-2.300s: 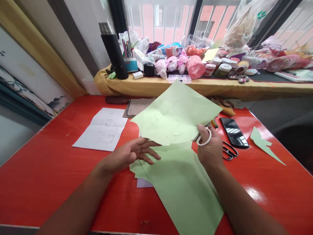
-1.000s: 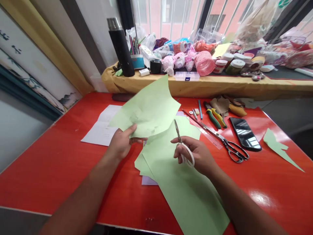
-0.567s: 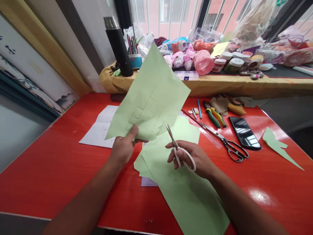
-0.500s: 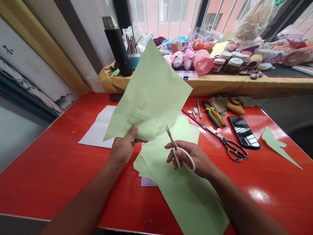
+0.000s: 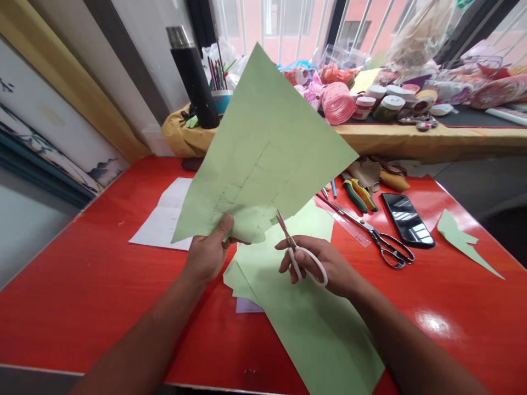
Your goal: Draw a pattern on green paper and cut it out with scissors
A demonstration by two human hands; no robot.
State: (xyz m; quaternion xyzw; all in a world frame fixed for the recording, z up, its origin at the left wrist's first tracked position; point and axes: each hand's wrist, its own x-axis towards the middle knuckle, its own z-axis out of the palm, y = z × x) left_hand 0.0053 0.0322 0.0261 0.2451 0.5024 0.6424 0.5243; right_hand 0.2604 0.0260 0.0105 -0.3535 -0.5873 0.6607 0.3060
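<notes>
A sheet of light green paper (image 5: 263,120) with pencil lines is held up by my left hand (image 5: 209,249). The thumb lies on its front near the lower edge, and the other fingers are behind it. My right hand (image 5: 317,263) grips small white-handled scissors (image 5: 293,241), its fingers in the loops. The scissor tips point up at a notch in the paper's lower edge; whether the blades touch it I cannot tell. Under both hands lie more green sheets (image 5: 317,323), with a bit of purple paper (image 5: 248,305) showing beneath.
On the red table (image 5: 74,296) lie a folded white paper (image 5: 162,219), large scissors (image 5: 387,241), pliers (image 5: 358,193), a phone (image 5: 407,219) and a green scrap (image 5: 463,238). A black thermos (image 5: 193,82) and paint jars (image 5: 389,107) stand on the cluttered sill behind.
The green paper has turned to face me more fully, its right corner swinging out over the tools. Both hands stay nearly in place, still holding the paper and scissors.
</notes>
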